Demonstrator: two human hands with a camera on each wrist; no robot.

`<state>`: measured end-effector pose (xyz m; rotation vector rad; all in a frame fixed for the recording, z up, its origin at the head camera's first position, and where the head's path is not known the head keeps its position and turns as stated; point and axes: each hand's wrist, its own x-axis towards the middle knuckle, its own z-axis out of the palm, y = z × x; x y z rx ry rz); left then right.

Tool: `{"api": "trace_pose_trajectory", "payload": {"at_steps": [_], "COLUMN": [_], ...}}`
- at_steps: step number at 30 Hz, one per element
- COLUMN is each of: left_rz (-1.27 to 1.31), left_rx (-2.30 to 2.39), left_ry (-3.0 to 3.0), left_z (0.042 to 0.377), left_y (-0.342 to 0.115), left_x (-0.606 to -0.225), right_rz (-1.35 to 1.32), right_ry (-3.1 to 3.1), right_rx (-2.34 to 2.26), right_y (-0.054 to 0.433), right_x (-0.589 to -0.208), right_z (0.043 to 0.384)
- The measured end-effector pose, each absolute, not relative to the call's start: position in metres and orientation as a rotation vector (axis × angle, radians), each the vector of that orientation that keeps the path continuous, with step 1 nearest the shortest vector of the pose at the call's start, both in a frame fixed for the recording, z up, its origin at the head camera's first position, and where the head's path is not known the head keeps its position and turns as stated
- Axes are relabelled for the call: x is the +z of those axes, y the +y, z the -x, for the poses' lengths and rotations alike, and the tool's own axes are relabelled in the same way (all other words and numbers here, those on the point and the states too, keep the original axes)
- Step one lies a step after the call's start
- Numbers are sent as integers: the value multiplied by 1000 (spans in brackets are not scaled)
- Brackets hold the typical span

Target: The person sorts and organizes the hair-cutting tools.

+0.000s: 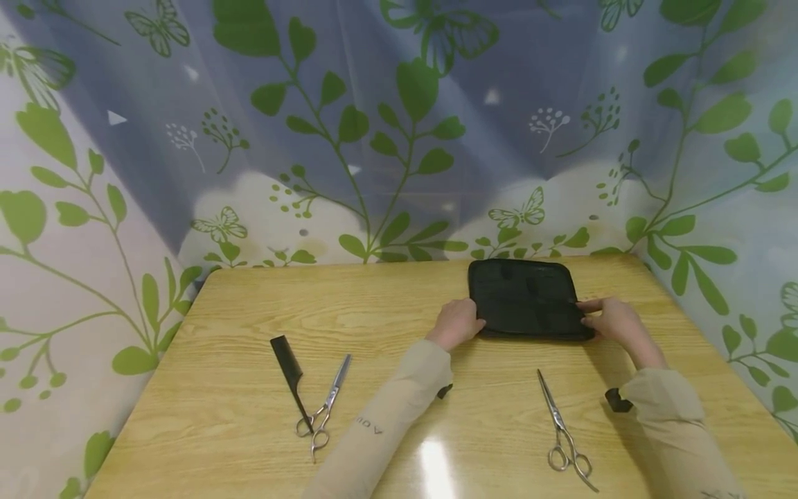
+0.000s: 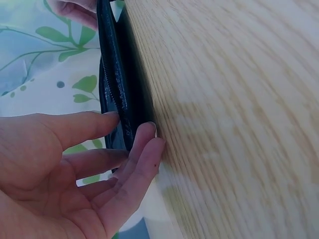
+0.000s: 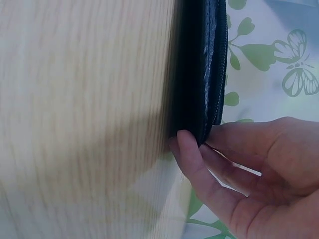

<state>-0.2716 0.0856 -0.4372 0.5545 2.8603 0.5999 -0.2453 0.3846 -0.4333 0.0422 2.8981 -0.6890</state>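
Head view: we list 1 black case (image 1: 524,305), far right on the table (image 1: 349,305), near corners pinched by left hand (image 1: 457,323) and right hand (image 1: 616,323). Gripping done, we judge; left untouched: 1 comb (image 1: 289,364) across 1st scissors (image 1: 333,397), 2nd scissors (image 1: 557,419) apart.
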Motion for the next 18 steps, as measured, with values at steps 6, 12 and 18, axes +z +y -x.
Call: {"api": "trace_pose_trajectory", "payload": {"at_steps": [6, 12, 18], "left_rz": [-522, -519, -529], "left_rx": [599, 581, 570], "left_ry": [2858, 2868, 2874], "left_z": [269, 267, 265], "left_y": [83, 80, 76], "left_x": [-436, -435, -435], "right_rz": [-46, -43, -35], "right_ry": [2895, 2869, 2859], "right_rx": [-703, -730, -747], "right_y": [381, 377, 375], "right_x": [-431, -429, -431], "right_z": [243, 241, 241]}}
